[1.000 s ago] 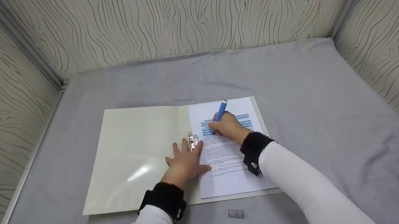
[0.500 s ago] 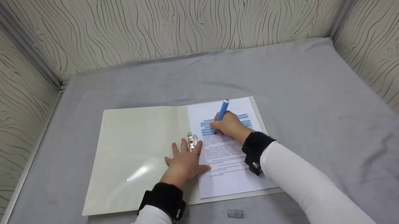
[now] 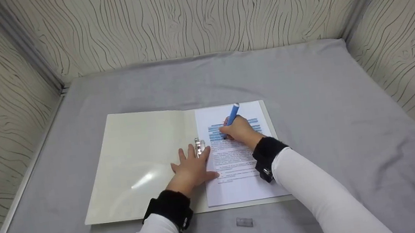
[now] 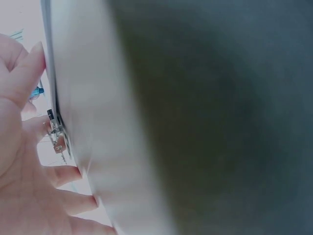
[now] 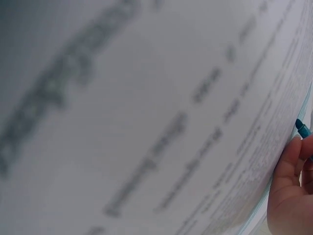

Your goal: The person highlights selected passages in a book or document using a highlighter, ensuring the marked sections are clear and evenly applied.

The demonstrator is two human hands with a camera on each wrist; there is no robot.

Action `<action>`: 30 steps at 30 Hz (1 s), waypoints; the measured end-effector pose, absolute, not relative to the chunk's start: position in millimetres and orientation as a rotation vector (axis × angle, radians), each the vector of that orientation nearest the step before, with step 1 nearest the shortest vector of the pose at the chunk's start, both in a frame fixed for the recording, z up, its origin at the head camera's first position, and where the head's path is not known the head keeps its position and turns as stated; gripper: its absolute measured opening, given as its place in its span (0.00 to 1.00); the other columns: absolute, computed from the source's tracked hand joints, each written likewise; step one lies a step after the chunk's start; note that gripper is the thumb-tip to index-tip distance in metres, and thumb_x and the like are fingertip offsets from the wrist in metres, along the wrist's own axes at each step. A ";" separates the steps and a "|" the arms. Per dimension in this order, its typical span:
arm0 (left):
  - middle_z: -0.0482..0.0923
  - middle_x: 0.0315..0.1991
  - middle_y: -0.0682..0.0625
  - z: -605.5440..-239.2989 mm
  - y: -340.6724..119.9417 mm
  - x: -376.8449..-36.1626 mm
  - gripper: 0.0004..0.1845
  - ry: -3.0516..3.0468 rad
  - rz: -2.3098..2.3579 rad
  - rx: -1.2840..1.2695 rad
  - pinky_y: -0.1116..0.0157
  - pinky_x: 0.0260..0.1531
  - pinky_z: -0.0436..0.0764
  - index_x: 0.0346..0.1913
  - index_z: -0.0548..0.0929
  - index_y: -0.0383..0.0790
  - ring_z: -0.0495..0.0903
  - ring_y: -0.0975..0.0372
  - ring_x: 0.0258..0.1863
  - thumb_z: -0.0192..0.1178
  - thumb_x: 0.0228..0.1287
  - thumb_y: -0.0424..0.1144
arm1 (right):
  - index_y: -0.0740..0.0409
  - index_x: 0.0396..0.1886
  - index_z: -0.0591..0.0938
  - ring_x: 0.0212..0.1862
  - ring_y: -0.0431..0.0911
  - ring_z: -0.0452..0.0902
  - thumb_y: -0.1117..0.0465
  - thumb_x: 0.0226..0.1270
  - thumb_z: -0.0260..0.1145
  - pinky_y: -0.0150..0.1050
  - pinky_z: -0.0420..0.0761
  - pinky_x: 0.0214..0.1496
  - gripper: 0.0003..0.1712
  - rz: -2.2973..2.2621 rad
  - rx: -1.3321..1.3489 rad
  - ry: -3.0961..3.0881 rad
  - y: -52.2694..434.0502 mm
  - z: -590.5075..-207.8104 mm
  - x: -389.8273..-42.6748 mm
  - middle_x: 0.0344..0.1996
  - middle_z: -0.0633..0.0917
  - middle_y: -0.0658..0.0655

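Observation:
An open cream folder (image 3: 138,164) lies on the grey cloth, with a printed sheet (image 3: 239,180) on its right half. Several upper lines of the sheet are marked blue. My right hand (image 3: 237,130) grips a blue highlighter (image 3: 232,115), tip down on the text; the tip (image 5: 302,128) shows in the right wrist view over the blurred sheet (image 5: 146,122). My left hand (image 3: 193,167) lies flat with spread fingers on the folder beside the metal clip (image 3: 199,146); the left wrist view shows its fingers (image 4: 29,73) at the folder edge (image 4: 83,147) and clip (image 4: 56,134).
A small clear cap (image 3: 244,222) lies on the grey cloth (image 3: 329,109) in front of the folder's near edge. Patterned walls (image 3: 195,15) close in the back and both sides.
The right hand and highlighter have shifted slightly to the right along the text line. The left hand has stayed put.

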State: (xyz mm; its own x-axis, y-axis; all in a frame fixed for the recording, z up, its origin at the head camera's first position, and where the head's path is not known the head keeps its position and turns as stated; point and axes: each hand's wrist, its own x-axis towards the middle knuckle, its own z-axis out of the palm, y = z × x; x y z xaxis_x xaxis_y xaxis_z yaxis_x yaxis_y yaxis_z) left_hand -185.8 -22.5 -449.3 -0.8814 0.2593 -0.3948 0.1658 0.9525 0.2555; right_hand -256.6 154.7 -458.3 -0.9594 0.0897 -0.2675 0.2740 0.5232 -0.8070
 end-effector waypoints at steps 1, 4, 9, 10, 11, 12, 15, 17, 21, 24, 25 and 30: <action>0.42 0.73 0.38 -449.1 -22.5 -185.6 0.45 2.669 0.299 0.305 0.32 0.55 0.52 0.72 0.56 0.60 0.38 0.37 0.69 0.62 0.51 0.63 | 0.58 0.30 0.73 0.21 0.40 0.70 0.59 0.59 0.66 0.32 0.69 0.26 0.10 -1.413 0.312 2.569 155.4 -458.0 -256.5 0.17 0.73 0.49; 0.41 0.73 0.38 -448.6 -22.8 -185.6 0.45 2.668 0.304 0.306 0.31 0.55 0.52 0.72 0.56 0.60 0.38 0.37 0.69 0.63 0.51 0.63 | 0.58 0.30 0.73 0.20 0.40 0.69 0.59 0.59 0.66 0.31 0.69 0.25 0.10 -1.409 0.309 2.572 157.9 -457.4 -256.3 0.17 0.73 0.49; 0.41 0.73 0.38 -449.2 -23.2 -185.9 0.45 2.664 0.307 0.301 0.31 0.55 0.51 0.72 0.56 0.60 0.37 0.37 0.69 0.62 0.51 0.62 | 0.57 0.29 0.73 0.20 0.40 0.69 0.58 0.60 0.66 0.31 0.69 0.25 0.10 -1.397 0.325 2.564 161.4 -457.3 -256.0 0.17 0.73 0.49; 0.41 0.73 0.38 -449.0 -23.2 -185.9 0.45 2.664 0.308 0.299 0.32 0.55 0.51 0.72 0.56 0.60 0.37 0.37 0.69 0.62 0.51 0.62 | 0.57 0.29 0.73 0.20 0.40 0.69 0.58 0.60 0.66 0.31 0.68 0.25 0.10 -1.394 0.326 2.567 161.9 -457.3 -256.1 0.17 0.73 0.49; 0.41 0.73 0.38 -449.4 -23.2 -186.1 0.45 2.666 0.308 0.298 0.32 0.55 0.52 0.72 0.56 0.60 0.37 0.37 0.69 0.63 0.51 0.62 | 0.57 0.29 0.73 0.20 0.40 0.69 0.58 0.59 0.66 0.31 0.68 0.25 0.10 -1.392 0.329 2.569 162.2 -457.3 -256.0 0.17 0.73 0.49; 0.41 0.73 0.38 -449.3 -23.2 -186.2 0.45 2.668 0.305 0.298 0.32 0.55 0.52 0.72 0.56 0.60 0.38 0.37 0.69 0.62 0.51 0.62 | 0.57 0.29 0.73 0.20 0.40 0.69 0.58 0.59 0.66 0.32 0.68 0.24 0.10 -1.387 0.329 2.574 162.4 -457.3 -255.9 0.17 0.73 0.49; 0.42 0.73 0.38 -448.6 -23.1 -185.5 0.45 2.673 0.298 0.299 0.32 0.55 0.52 0.72 0.56 0.60 0.38 0.37 0.69 0.63 0.51 0.63 | 0.56 0.28 0.73 0.19 0.39 0.68 0.58 0.59 0.65 0.31 0.67 0.24 0.10 -1.390 0.329 2.578 163.2 -457.1 -255.5 0.16 0.73 0.49; 0.42 0.73 0.37 -448.1 -23.1 -184.9 0.45 2.675 0.296 0.299 0.32 0.55 0.52 0.72 0.56 0.60 0.38 0.37 0.69 0.63 0.51 0.63 | 0.56 0.28 0.72 0.19 0.39 0.68 0.58 0.59 0.65 0.32 0.67 0.24 0.10 -1.397 0.328 2.575 163.8 -457.1 -255.1 0.16 0.73 0.49; 0.42 0.73 0.37 -447.9 -22.8 -184.1 0.45 2.679 0.302 0.301 0.31 0.54 0.52 0.72 0.57 0.59 0.38 0.37 0.69 0.63 0.51 0.63 | 0.57 0.28 0.72 0.20 0.40 0.67 0.59 0.59 0.65 0.32 0.67 0.25 0.10 -1.411 0.334 2.570 165.3 -457.1 -254.0 0.16 0.73 0.49; 0.42 0.73 0.37 -447.9 -22.5 -184.2 0.45 2.678 0.306 0.303 0.31 0.54 0.52 0.72 0.57 0.59 0.38 0.37 0.69 0.63 0.51 0.63 | 0.57 0.29 0.72 0.20 0.40 0.68 0.59 0.59 0.65 0.32 0.67 0.25 0.10 -1.406 0.343 2.576 166.3 -457.3 -253.7 0.17 0.73 0.49; 0.42 0.73 0.37 -447.8 -22.3 -184.2 0.45 2.678 0.308 0.303 0.31 0.54 0.52 0.72 0.57 0.59 0.38 0.37 0.69 0.63 0.51 0.62 | 0.57 0.29 0.72 0.20 0.40 0.68 0.59 0.59 0.66 0.32 0.67 0.25 0.10 -1.406 0.344 2.577 166.6 -457.5 -253.9 0.17 0.73 0.49; 0.42 0.73 0.37 -446.3 -21.6 -183.4 0.45 2.675 0.298 0.308 0.31 0.54 0.52 0.72 0.56 0.59 0.38 0.37 0.69 0.62 0.51 0.63 | 0.57 0.30 0.73 0.20 0.39 0.69 0.59 0.58 0.66 0.30 0.68 0.24 0.10 -1.410 0.356 2.585 168.4 -458.7 -254.5 0.17 0.73 0.49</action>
